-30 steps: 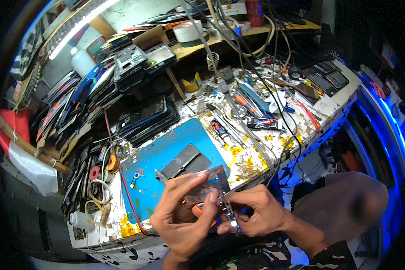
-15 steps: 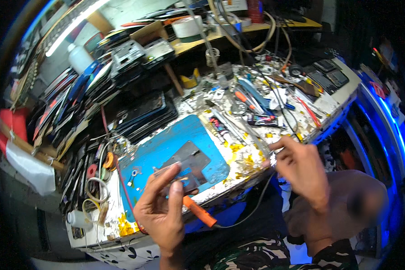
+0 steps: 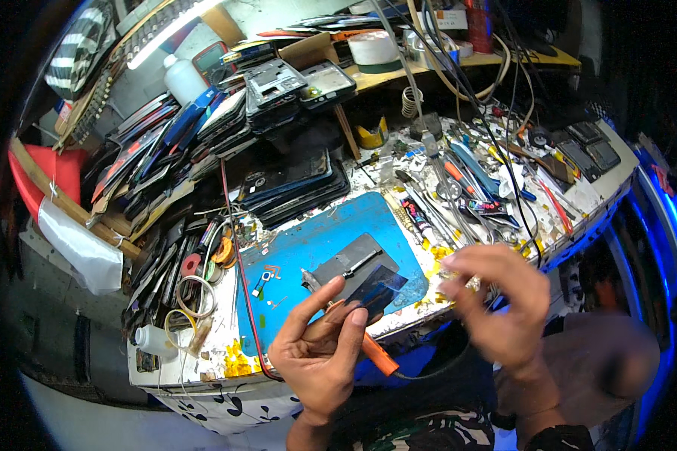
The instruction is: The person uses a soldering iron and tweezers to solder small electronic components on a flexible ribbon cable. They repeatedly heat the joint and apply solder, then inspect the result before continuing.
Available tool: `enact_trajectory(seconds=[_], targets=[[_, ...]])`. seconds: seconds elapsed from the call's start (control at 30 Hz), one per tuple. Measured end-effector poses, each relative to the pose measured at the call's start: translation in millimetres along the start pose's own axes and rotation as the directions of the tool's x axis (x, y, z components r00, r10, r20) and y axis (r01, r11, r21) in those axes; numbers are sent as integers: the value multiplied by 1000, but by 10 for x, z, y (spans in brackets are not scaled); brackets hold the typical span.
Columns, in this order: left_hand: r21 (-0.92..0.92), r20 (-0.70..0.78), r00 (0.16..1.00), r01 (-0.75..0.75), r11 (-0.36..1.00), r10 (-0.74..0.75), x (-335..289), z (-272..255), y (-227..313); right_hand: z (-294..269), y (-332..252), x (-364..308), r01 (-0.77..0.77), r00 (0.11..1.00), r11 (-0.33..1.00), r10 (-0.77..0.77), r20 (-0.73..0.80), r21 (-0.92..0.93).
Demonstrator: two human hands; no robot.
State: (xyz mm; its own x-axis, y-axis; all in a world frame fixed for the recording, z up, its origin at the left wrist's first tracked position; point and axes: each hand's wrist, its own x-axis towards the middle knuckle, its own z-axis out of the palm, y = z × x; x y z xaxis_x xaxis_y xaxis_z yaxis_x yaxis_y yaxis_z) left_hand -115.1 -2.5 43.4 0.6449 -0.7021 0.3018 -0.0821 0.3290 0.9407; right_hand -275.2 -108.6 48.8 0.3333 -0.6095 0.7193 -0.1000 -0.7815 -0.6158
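Note:
My left hand (image 3: 316, 353) pinches a thin, dark, glossy flat panel (image 3: 380, 289) between thumb and fingers, above a blue work mat (image 3: 316, 229). Behind those fingers runs an orange-handled corded tool (image 3: 380, 355), perhaps a soldering iron; whether the hand also grips it I cannot tell. Beyond the panel, a dark grey phone-like slab (image 3: 357, 254) lies on the mat. My right hand (image 3: 508, 301) hovers over the bench's near edge, slightly blurred, fingers curved and thumb apart, with nothing visible between the tips. Small parts (image 3: 267, 278) rest on the mat's left side.
Stacked dark phone panels (image 3: 293, 180) stand behind the mat. Tubes (image 3: 421, 218), pliers and other hand tools crowd the bench to the right. Tape rolls (image 3: 222, 248) and a white bottle (image 3: 154, 340) sit at left. A black cable (image 3: 526, 203) hangs across the right side.
The view has shifted, so the bench appears farther right. The dark panel in my left hand now shows more fully. My right hand's fingertips have parted from a pinch.

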Motion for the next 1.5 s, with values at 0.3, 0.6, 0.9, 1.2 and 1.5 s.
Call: enact_trajectory(seconds=[0.3, 0.6, 0.9, 1.2, 1.5], targets=[[-30, 18, 994, -106, 994, 106, -115, 15, -36, 488, -130, -102, 164, 972, 986, -161, -170, 5], [-67, 19, 990, -141, 988, 142, -128, 16, -42, 602, -154, -174, 208, 950, 975, -219, -224, -73], [-66, 22, 982, -183, 981, 185, -138, 22, -95, 623, -165, -208, 151, 962, 988, -149, -231, -7], [28, 69, 992, -103, 994, 101, -101, -23, -32, 516, -110, -164, 17, 998, 977, -5, -57, 212], [114, 325, 865, 367, 923, -383, 79, -386, 212, 195, 96, 5, 265, 858, 945, -321, 400, 189]])
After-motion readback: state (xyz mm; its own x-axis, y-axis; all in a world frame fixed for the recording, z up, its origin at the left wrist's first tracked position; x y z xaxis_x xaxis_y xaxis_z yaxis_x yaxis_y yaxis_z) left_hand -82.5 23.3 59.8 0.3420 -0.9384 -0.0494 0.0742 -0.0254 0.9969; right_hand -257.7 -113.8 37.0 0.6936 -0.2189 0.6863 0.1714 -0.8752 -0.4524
